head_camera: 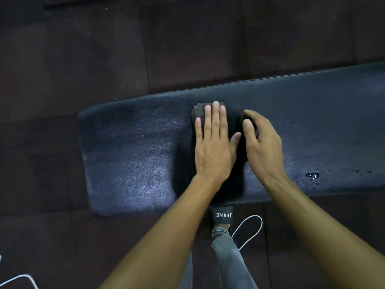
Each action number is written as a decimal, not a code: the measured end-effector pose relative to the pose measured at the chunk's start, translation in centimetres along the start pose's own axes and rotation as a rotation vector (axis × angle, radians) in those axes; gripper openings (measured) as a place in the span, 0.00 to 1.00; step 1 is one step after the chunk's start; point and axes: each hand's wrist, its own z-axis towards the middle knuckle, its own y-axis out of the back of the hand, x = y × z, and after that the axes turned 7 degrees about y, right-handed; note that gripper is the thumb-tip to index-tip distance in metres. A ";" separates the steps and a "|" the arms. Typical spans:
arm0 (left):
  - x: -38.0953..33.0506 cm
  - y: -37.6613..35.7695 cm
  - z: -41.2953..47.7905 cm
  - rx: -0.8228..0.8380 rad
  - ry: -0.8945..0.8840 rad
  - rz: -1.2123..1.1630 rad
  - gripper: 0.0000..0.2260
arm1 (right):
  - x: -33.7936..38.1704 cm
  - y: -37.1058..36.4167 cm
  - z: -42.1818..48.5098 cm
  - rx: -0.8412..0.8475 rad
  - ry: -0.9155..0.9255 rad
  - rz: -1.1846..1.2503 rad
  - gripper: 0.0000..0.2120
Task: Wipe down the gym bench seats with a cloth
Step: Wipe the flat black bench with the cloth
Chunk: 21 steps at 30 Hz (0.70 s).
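On the black bench seat [129, 155], a dark cloth [198, 112] is pressed flat near the middle by the left hand [212, 147], fingers laid straight. Its bunched right side is gripped by the curled right hand [264, 147]. Water droplets [312, 176] are seen farther right.
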 end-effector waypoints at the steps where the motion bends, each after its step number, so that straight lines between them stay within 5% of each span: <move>1: 0.3 0.4 -0.1 0.022 -0.040 -0.061 0.28 | 0.1 0.2 0.1 0.002 -0.005 -0.002 0.17; 3: 2.5 1.4 -0.1 0.007 -0.050 -0.176 0.26 | 0.4 -0.3 0.1 0.011 0.029 -0.044 0.18; 8: 10.6 2.5 -1.3 -0.031 0.277 -0.041 0.25 | 2.3 -6.0 -1.8 0.229 0.196 -0.282 0.23; 14: 11.4 1.6 -1.2 0.009 0.196 0.029 0.27 | -0.4 -9.2 -1.1 0.187 0.282 -0.660 0.27; 21: 4.0 -0.2 -0.6 0.029 -0.003 0.062 0.27 | -3.5 -3.2 5.5 0.079 0.335 -0.722 0.25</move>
